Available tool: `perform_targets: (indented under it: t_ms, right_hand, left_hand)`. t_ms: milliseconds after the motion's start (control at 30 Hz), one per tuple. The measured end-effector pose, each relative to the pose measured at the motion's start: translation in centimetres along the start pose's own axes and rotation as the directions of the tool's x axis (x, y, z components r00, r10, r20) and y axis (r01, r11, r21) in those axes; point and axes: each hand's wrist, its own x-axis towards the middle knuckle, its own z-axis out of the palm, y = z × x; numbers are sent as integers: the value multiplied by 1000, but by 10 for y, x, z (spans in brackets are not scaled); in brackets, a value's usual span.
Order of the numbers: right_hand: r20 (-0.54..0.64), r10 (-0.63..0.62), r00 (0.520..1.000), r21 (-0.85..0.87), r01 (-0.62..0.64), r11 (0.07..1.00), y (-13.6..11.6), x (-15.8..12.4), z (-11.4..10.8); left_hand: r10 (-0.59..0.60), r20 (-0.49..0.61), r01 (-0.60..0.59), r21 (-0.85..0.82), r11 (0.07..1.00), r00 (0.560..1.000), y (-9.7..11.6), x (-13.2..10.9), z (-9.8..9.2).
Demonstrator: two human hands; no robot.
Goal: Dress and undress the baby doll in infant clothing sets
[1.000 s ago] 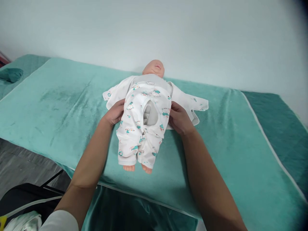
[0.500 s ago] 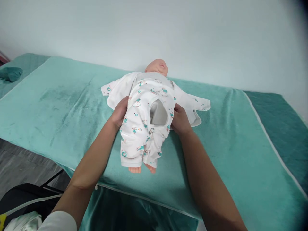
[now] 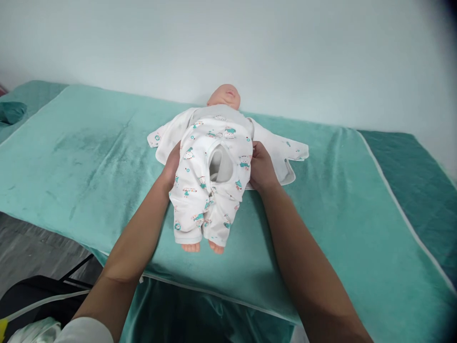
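A baby doll (image 3: pixel 224 96) lies on its back, head toward the wall and feet toward me. It wears printed white baby pants (image 3: pixel 189 181) with an open crotch, pulled high over its trunk; bare toes stick out of both cuffs. Under it a white baby shirt (image 3: pixel 276 143) is spread open, sleeves out to both sides. My left hand (image 3: pixel 173 164) is closed on the pants at the left hip, its fingertips hidden behind the cloth. At the opposite hip my right hand (image 3: pixel 262 166) grips the pants' side, its fingers partly covered.
A green velvety cover (image 3: pixel 96 143) lies over the bed, with a darker green part at the right end. Behind it rises a pale wall (image 3: pixel 228 43). At lower left stand a black chair (image 3: pixel 32 300) and some bunched white cloth (image 3: pixel 39 331).
The pants and the doll's legs have shifted left, and the legs lie more evenly side by side. My right hand has moved slightly up and left, still at the hip.
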Motion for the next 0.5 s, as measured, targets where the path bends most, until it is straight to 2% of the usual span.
perform_targets:
  t_ms: [200, 333, 400, 500]
  right_hand:
    - [7, -94, 996, -67, 95, 993, 2, 3, -4]
    - [-19, -91, 996, -12, 90, 996, -2, 6, -5]
    - [-1, -75, 997, -25, 75, 997, -5, 9, -7]
    - [89, -84, 992, -129, 95, 987, -12, 18, -13]
  left_hand:
    - [137, -76, -135, 39, 990, 988, -17, 18, 1]
    - [174, -135, -166, 67, 984, 975, -13, 25, 3]
    - [151, -125, -143, 65, 988, 981, -8, 28, 3]
    - [126, -46, -124, 43, 991, 991, -5, 35, -1]
